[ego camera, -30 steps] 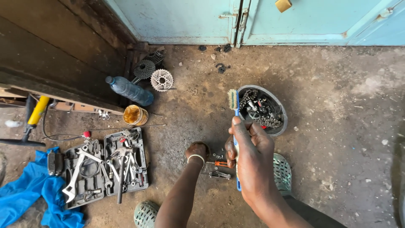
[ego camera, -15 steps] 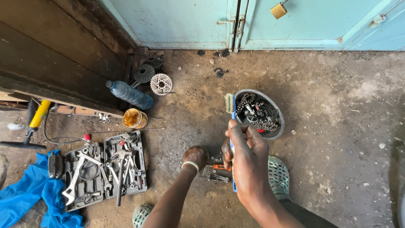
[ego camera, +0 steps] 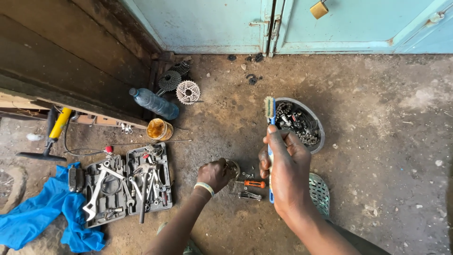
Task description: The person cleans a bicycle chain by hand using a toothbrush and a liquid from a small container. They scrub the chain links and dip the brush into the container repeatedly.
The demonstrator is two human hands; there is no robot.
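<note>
My right hand (ego camera: pixel 285 172) is raised above the dirt floor and grips a blue toothbrush (ego camera: pixel 270 113), bristles up and pointing toward the round metal bowl (ego camera: pixel 318 125) of greasy chain and small parts. Lower down, my left hand (ego camera: pixel 214 174), with a pale wristband, is closed over a small round metal part (ego camera: pixel 233 166) on the ground. Just right of that hand lie an orange-handled screwdriver (ego camera: pixel 254 183) and a small metal tool (ego camera: pixel 249 195).
An open grey tool case (ego camera: pixel 125 189) with wrenches lies at the left, beside a blue cloth (ego camera: pixel 37 212). A plastic bottle (ego camera: pixel 153 103), an orange tin (ego camera: pixel 159 129), gear cassettes (ego camera: pixel 188 91) and a yellow-handled pump (ego camera: pixel 52 134) sit along the wooden wall. Light-blue doors close the far side.
The view shifted slightly. My right hand with the toothbrush has dropped a little nearer to me, away from the bowl; my left hand stays on the round part.
</note>
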